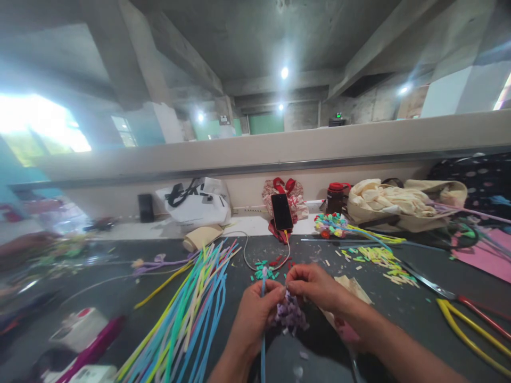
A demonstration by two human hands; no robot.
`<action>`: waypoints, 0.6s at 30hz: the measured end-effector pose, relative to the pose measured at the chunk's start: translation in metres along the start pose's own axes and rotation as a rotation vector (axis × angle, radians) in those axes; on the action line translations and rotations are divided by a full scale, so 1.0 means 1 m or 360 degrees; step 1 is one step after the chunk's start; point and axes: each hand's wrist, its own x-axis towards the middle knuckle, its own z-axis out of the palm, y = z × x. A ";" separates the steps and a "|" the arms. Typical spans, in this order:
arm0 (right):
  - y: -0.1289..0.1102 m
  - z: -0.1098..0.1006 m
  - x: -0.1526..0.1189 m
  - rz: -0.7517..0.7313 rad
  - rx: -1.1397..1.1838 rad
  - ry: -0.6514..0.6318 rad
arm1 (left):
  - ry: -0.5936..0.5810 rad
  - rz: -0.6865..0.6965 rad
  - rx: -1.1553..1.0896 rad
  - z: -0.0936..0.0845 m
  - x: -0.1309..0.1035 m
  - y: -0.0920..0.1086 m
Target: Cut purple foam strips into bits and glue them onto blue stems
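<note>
My left hand is closed around a blue pipe cleaner, which stands nearly upright through the fingers and has a pale purple tip. My right hand is pinched shut right beside the left fingertips; what lies in that pinch is too small to make out. Just below both hands is a pile of small purple pieces, partly covered by the fingers. Beyond the hands lie short green pieces and a few red ones.
Long coloured pipe cleaners lie at left. A phone on a cable leans at the back. To the right are yellow cut pieces, a bead-like cluster, scissors and yellow handles. A person's blurred arm shows far left.
</note>
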 end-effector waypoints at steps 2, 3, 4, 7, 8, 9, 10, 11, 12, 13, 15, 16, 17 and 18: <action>-0.001 0.000 -0.001 0.0019 0.0068 -0.0060 | -0.0042 -0.0026 -0.0089 -0.001 0.000 0.001; -0.002 -0.001 -0.001 0.0034 0.0106 -0.0092 | -0.0068 -0.0044 -0.0123 -0.002 0.000 0.001; -0.003 -0.001 -0.002 0.0051 0.0147 -0.0124 | -0.0093 -0.0062 -0.0148 -0.003 0.000 0.001; -0.003 0.000 -0.004 0.0105 0.0276 -0.0200 | -0.0150 -0.0110 -0.0173 -0.005 0.002 0.001; -0.002 0.001 -0.004 0.0117 0.0314 -0.0214 | -0.0171 -0.0125 -0.0180 -0.006 0.003 0.001; -0.001 0.001 -0.005 0.0129 0.0348 -0.0223 | -0.0188 -0.0136 -0.0186 -0.006 0.003 0.000; 0.000 0.002 -0.005 0.0140 0.0377 -0.0231 | -0.0208 -0.0152 -0.0190 -0.006 0.004 0.000; 0.001 0.002 -0.006 0.0151 0.0401 -0.0239 | -0.0227 -0.0166 -0.0192 -0.006 0.004 0.000; 0.002 0.002 -0.006 0.0160 0.0421 -0.0247 | -0.0243 -0.0173 -0.0191 -0.006 0.004 0.000; 0.003 0.002 -0.006 0.0169 0.0436 -0.0255 | -0.0255 -0.0176 -0.0183 -0.006 0.004 0.000; 0.004 0.002 -0.006 0.0184 0.0446 -0.0265 | -0.0274 -0.0182 -0.0159 -0.006 0.003 -0.001; 0.004 0.001 -0.006 0.0192 0.0439 -0.0267 | -0.0281 -0.0188 -0.0147 -0.006 0.004 -0.002; 0.004 0.000 -0.005 0.0202 0.0423 -0.0267 | -0.0275 -0.0186 -0.0138 -0.007 0.004 -0.003; 0.004 -0.001 -0.005 0.0211 0.0397 -0.0264 | -0.0262 -0.0177 -0.0133 -0.007 0.004 -0.005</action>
